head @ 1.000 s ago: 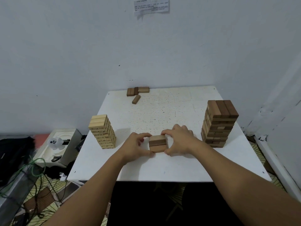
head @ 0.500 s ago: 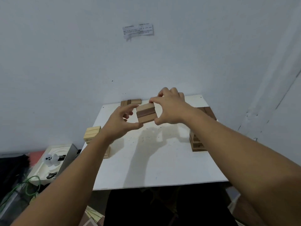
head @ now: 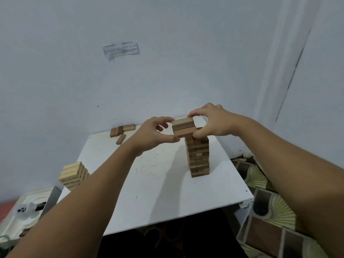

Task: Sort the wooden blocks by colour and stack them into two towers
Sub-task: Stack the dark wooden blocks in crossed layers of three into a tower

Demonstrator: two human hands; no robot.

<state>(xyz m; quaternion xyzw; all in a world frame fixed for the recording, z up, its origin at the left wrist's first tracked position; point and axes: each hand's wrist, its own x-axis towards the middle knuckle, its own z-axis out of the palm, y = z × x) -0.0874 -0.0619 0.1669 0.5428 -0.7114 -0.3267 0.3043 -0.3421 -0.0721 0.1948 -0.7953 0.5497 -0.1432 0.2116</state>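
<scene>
A row of three brown blocks (head: 183, 127) is squeezed between both my hands, held in the air just above the top of the dark brown tower (head: 198, 157) on the right side of the white table (head: 158, 192). My left hand (head: 154, 135) pinches its left end, my right hand (head: 210, 121) pinches its right end. The light tower (head: 73, 174) stands at the table's left edge, partly hidden by my left forearm. A few loose brown blocks (head: 121, 131) lie at the far left corner by the wall.
The table stands against a white wall with a paper note (head: 121, 50) on it. A white foam tray (head: 22, 211) with small items sits on the floor at the left. Patterned flooring (head: 270, 211) shows at the right.
Both hands lifted the three brown blocks off the table's front and carried them up and to the right, over the dark tower. The camera view tilted upward.
</scene>
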